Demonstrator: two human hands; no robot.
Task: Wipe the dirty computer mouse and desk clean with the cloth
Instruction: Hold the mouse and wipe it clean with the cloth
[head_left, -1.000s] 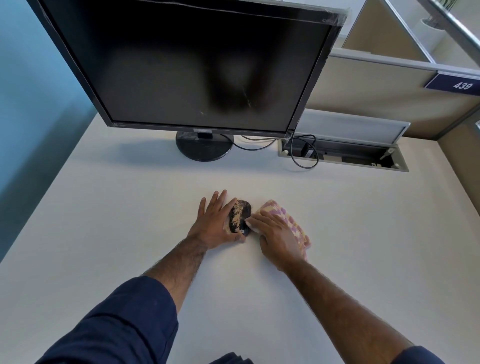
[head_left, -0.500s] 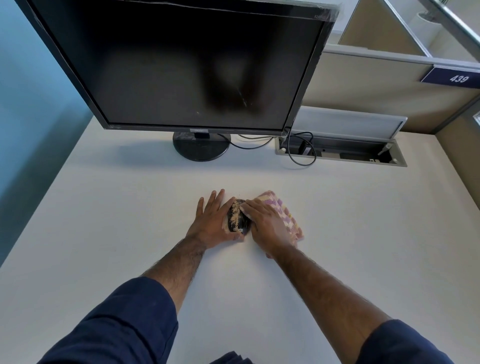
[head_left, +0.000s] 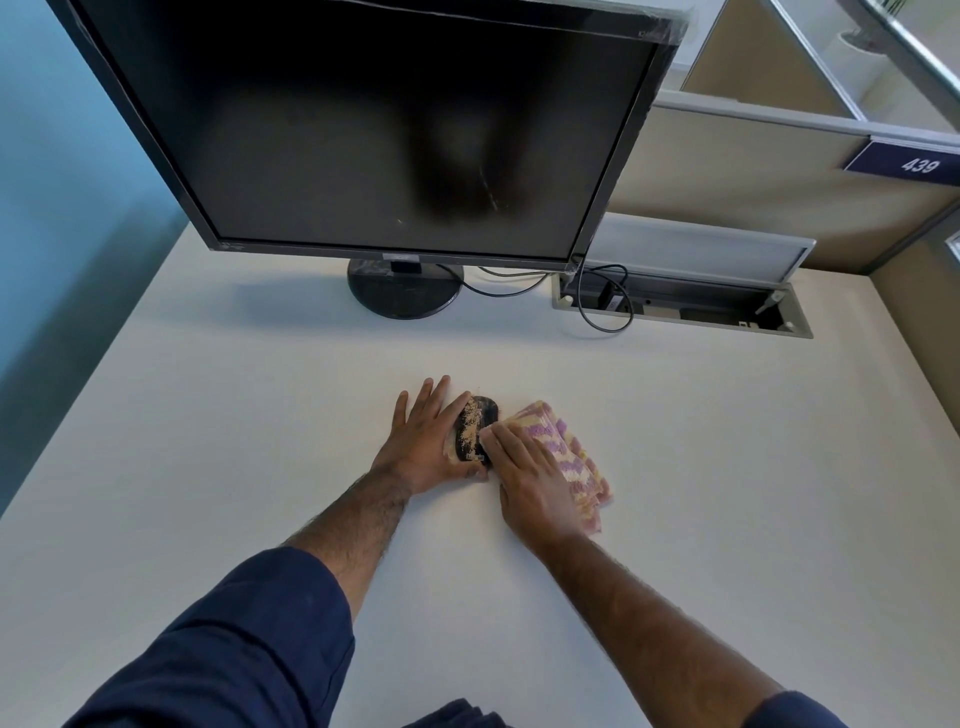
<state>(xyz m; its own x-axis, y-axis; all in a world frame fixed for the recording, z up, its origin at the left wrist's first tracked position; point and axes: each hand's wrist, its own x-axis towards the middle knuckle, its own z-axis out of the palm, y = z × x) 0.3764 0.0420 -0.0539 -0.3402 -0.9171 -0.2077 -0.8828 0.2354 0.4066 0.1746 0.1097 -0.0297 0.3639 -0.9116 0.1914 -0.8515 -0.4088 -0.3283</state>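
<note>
A black computer mouse (head_left: 475, 428) with tan crumbs on its top lies on the white desk (head_left: 260, 441) near the middle. My left hand (head_left: 423, 441) rests flat against the mouse's left side, thumb under its near end, steadying it. My right hand (head_left: 530, 483) presses down on a pink, yellow and white checked cloth (head_left: 571, 462), fingertips touching the mouse's right edge. The cloth sticks out to the right of that hand.
A large black monitor (head_left: 374, 130) on a round stand (head_left: 405, 288) stands at the back. To its right is an open cable hatch (head_left: 680, 306) with looping cables (head_left: 602, 312). Beige partitions with a 439 sign (head_left: 919, 163) close off the back right.
My right hand with the cloth slid left onto the mouse half a second ago, then drew back a little to the right, baring more of the crumbed top. The left hand stayed put.
</note>
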